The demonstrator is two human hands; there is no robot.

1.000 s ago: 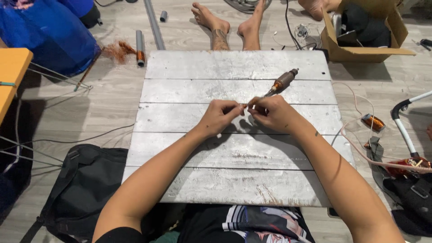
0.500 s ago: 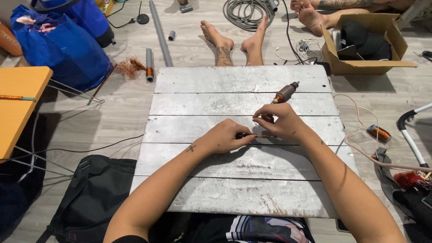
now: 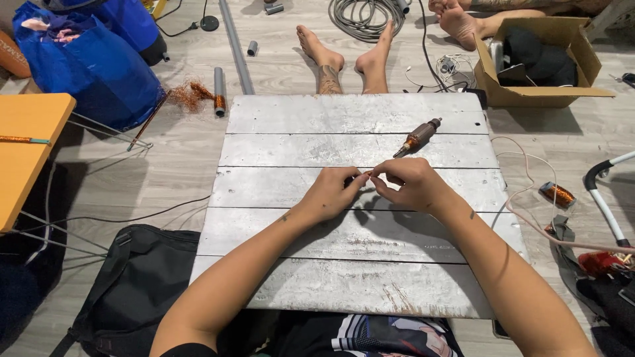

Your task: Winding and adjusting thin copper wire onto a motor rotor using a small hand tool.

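Head view, hands: the left hand (image 3: 329, 196) and the right hand (image 3: 411, 184) meet over the middle of the grey plank board (image 3: 291, 132), fingertips drawn together in a pinch on something small and dark between them; I cannot tell what it is. The fingers are curled in, not spread.

Head view, nearest part: a motor armature (image 3: 417, 137) lies on the board just beyond the right hand, apart from it and untouched.

Armature axis: its long axis runs on a diagonal, from lower left to upper right in the picture. The thin shaft tip points down toward the hands; the thicker brown end with its stub points away, toward the far right corner of the board. A band of copper shows near the thin end.

Board: worn, pale planks running side to side, laid low on the wooden floor, with the person's forearms resting across its near half.

Beyond the board: another person's bare feet (image 3: 344, 56) rest on the floor at the far edge, soles away from the board.

Left side: a blue bag (image 3: 86, 59), an orange table top (image 3: 26, 139), a grey tube with copper winding (image 3: 219, 92), and a black bag (image 3: 126, 291) near the person's left elbow.

Right side: an open cardboard box (image 3: 536, 63), a small copper coil (image 3: 557, 194) on the floor, and a pale cable (image 3: 522, 211) looping off the board's right edge.
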